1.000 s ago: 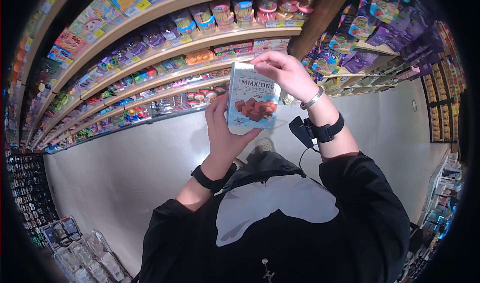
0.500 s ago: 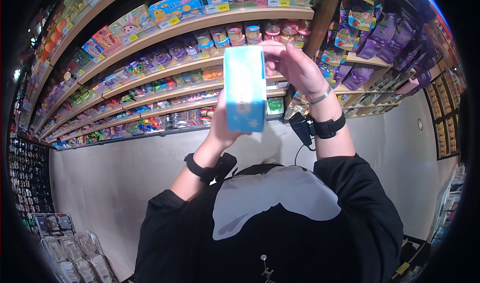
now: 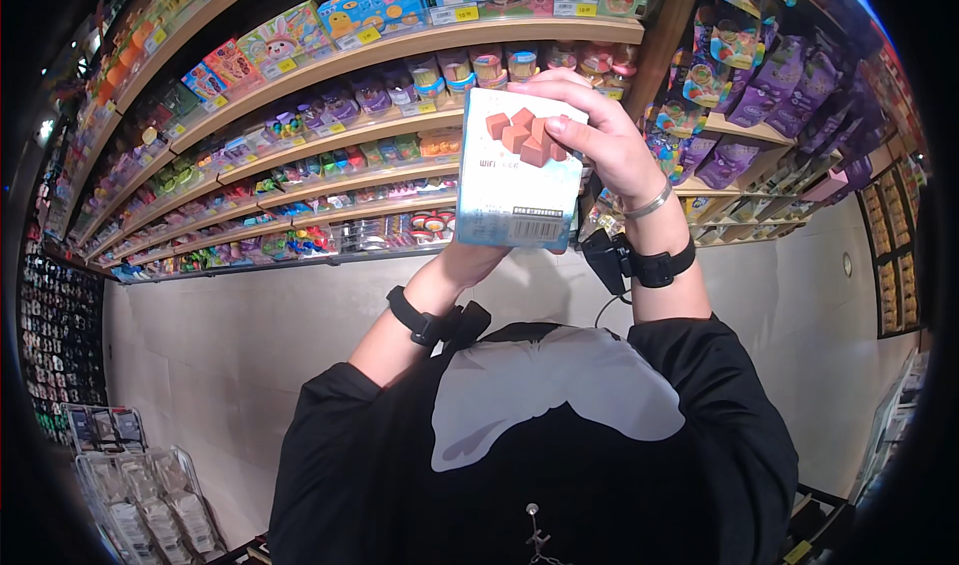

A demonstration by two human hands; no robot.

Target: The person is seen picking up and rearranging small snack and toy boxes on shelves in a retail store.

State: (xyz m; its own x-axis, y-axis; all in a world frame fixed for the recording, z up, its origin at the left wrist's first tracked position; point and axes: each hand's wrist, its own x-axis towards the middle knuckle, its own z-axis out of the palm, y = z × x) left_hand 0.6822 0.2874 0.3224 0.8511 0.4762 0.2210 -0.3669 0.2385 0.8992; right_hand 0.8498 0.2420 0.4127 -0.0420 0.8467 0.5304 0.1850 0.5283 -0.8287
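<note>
A white and light-blue carton (image 3: 514, 190) is up in front of the shelves, its broad face toward me. Brown cubes are pictured on its upper half, and a barcode sits near the bottom edge. My right hand (image 3: 604, 140) grips the upper right side, thumb across the printed face and fingers over the top edge. From below and behind, my left hand (image 3: 472, 262) supports the carton; most of its fingers are hidden by it.
Curved-looking wooden shelves (image 3: 400, 40) with colourful boxes, tubs and small toys run behind the carton. Purple pouches (image 3: 799, 75) hang at the right. A rack with packets (image 3: 150, 505) stands low on the left. Pale floor (image 3: 240, 335) lies between.
The carton has turned from its narrow blue side to its broad printed face. My right hand has closed onto its upper right edge, with the thumb now on the front.
</note>
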